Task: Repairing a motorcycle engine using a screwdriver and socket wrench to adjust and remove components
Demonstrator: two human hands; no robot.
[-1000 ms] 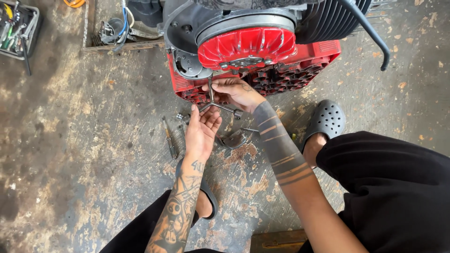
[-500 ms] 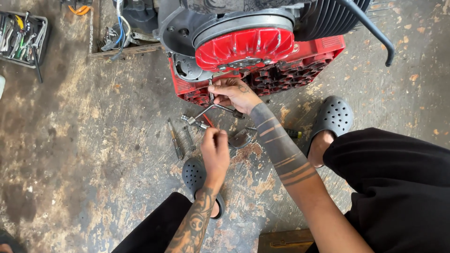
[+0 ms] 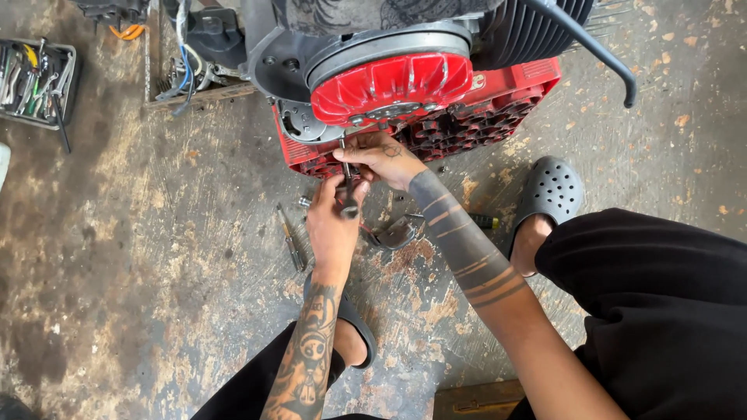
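A small engine with a red finned cover (image 3: 393,82) and black cooling fins rests on a red plastic crate (image 3: 498,109) on the floor. My left hand (image 3: 333,225) grips the handle of a thin metal tool (image 3: 346,183) that stands upright below the red cover. My right hand (image 3: 383,159) pinches the tool's shaft near its upper end, right under the cover's rim. Both forearms are tattooed.
Pliers (image 3: 397,232) and a screwdriver (image 3: 291,239) lie on the stained concrete floor by my hands. A grey tray of hand tools (image 3: 35,82) sits at the far left. Loose wires (image 3: 187,74) hang behind the engine. My dark clogs (image 3: 552,190) flank the work spot.
My left hand has risen from the floor tools and closed on the tool's handle. My right hand stays at the cover's lower edge. The camera has moved closer.
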